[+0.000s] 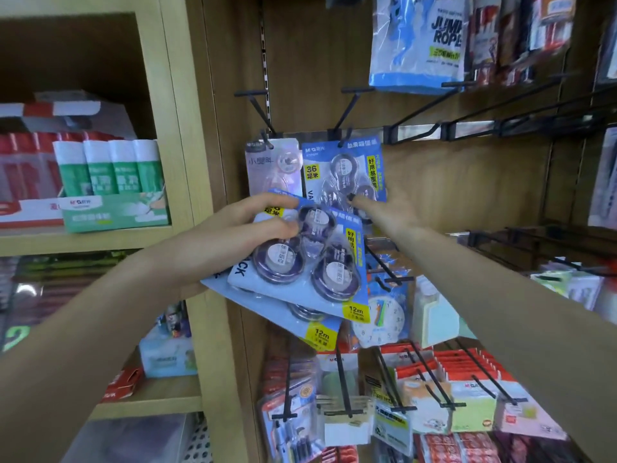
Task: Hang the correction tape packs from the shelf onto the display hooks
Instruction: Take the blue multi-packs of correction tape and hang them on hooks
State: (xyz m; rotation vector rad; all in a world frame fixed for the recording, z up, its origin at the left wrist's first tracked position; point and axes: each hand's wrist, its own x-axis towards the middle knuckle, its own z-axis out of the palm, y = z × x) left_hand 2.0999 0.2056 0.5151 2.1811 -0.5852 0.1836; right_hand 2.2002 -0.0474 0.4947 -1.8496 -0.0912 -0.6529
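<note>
two light, stiff-carded correction tape packs (300, 262) are pinched at their top edge by the left hand (233, 228), while a hung pack (344, 172) on the display hook (344, 135) is touched by the right hand (384, 208) with fingers extended.

Two hands: left hand (253, 225), right hand (387, 208). Blue correction tape packs: three, namely one hanging pack (344, 172) on a display hook (344, 118) and two stacked packs, upper (300, 259) and lower (320, 329), gripped in the left hand; each visible blister shows three tape rolls. One pink correction tape pack (270, 165) on the neighbouring hook (257, 111). Green-and-white glue sticks (107, 168) in the shelf box: four visible. One jump rope bag (417, 41). One clock-face card (384, 319).
</note>
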